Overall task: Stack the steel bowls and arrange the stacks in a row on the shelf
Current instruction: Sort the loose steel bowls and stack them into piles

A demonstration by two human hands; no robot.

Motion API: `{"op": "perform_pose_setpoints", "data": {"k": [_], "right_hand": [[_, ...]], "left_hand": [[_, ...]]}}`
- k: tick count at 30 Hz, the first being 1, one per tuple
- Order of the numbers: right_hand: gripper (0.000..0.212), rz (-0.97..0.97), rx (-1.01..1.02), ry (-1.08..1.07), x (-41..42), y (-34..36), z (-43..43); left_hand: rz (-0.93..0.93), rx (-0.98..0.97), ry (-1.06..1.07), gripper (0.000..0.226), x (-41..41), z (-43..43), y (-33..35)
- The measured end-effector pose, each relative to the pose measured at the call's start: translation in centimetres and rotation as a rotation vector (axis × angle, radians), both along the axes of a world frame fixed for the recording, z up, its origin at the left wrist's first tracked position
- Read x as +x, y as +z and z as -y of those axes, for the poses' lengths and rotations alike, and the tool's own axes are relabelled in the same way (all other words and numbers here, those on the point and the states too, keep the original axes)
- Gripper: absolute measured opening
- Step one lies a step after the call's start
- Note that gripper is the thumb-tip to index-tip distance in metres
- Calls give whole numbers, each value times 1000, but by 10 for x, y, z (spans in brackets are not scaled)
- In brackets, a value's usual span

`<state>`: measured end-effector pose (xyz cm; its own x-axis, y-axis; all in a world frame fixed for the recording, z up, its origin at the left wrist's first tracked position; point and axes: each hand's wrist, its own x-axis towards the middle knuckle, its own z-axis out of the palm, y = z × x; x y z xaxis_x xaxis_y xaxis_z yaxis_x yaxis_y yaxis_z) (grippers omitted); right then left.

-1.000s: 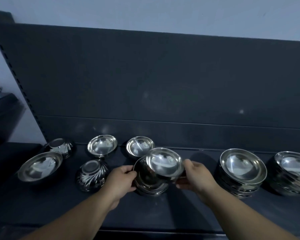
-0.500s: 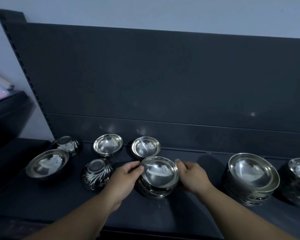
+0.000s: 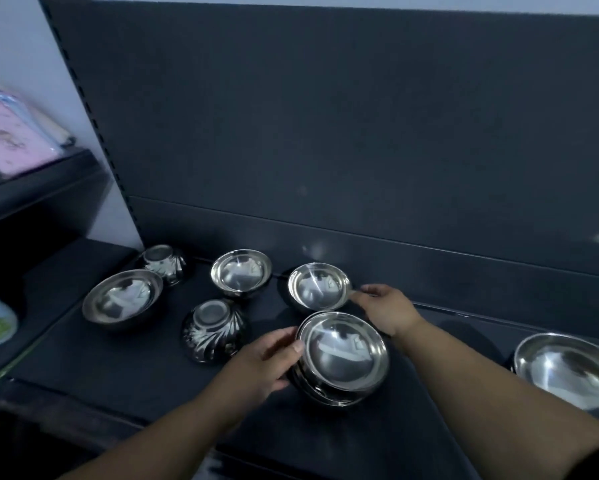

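The step in hand was judged to be the collection of the next loose bowl for the stack of nested steel bowls [image 3: 341,358], which stood upright on the dark shelf [image 3: 118,368] at centre front. The left hand [image 3: 256,367] steadied that stack, thumb on the near rim and fingers curved against its left wall, in contact but not lifting. The right hand [image 3: 384,308] reached to the small bowl [image 3: 319,287] just behind the stack; its fingers were spread and extended, their tips at or touching the bowl's right rim, with no grip closed. The next move would call for a pinch on that rim, a lift clear of the stack's edge, and a level seating in the top bowl. All upright bowls were empty, showing only reflections. Other loose pieces lay to the left: a second small bowl [image 3: 241,273], a wide shallow bowl [image 3: 122,298], and two fluted bowls turned upside down, one near [image 3: 213,332] and one at the rear [image 3: 163,264]. A larger bowl stack [image 3: 564,368] stood well apart at the right edge.
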<state>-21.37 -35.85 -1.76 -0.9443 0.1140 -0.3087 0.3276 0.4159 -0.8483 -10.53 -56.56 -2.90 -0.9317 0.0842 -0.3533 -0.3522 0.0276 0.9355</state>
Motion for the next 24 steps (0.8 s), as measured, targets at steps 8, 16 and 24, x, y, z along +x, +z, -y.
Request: {"op": "perform_pose_setpoints", "data": {"k": [8, 16, 24], "right_hand": [[29, 183, -138, 104, -27, -9, 9], [21, 177, -363, -48, -17, -1, -9], [17, 23, -469, -193, 19, 31, -44]], "left_hand": [[-78, -1, -29, 63, 9, -3, -3], [-89, 20, -11, 71, 13, -6, -3], [-75, 18, -72, 87, 2, -4, -4]]}}
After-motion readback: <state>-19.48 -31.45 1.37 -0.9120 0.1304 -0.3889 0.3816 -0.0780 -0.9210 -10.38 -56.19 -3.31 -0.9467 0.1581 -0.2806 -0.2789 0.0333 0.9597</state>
